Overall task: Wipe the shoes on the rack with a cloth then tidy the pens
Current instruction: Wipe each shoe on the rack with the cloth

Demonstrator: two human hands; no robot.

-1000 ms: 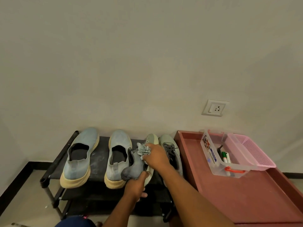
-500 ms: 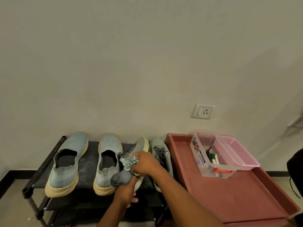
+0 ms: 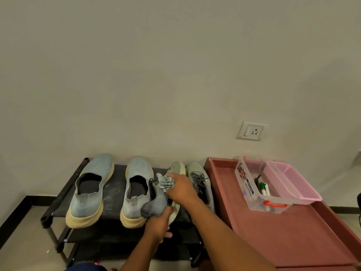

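Note:
On the black shoe rack (image 3: 115, 184) stand two blue slip-on shoes (image 3: 89, 190) (image 3: 136, 190) and a green lace-up sneaker (image 3: 201, 180) at the right. A second green sneaker (image 3: 176, 169) is tipped on its side. My left hand (image 3: 159, 223) grips its heel end. My right hand (image 3: 181, 189) holds a crumpled grey cloth (image 3: 165, 181) against that tipped sneaker. Pens (image 3: 262, 188) lie inside a clear plastic box (image 3: 259, 200) on the red table.
A red table with a raised rim (image 3: 220, 194) stands right of the rack. A pink mesh basket (image 3: 293, 182) leans on the clear box. A wall socket (image 3: 252, 131) sits above. Lower rack shelves and floor lie below.
My right hand with the cloth has shifted a little along the tipped sneaker. The view has swung sideways; my left hand keeps its hold on the heel.

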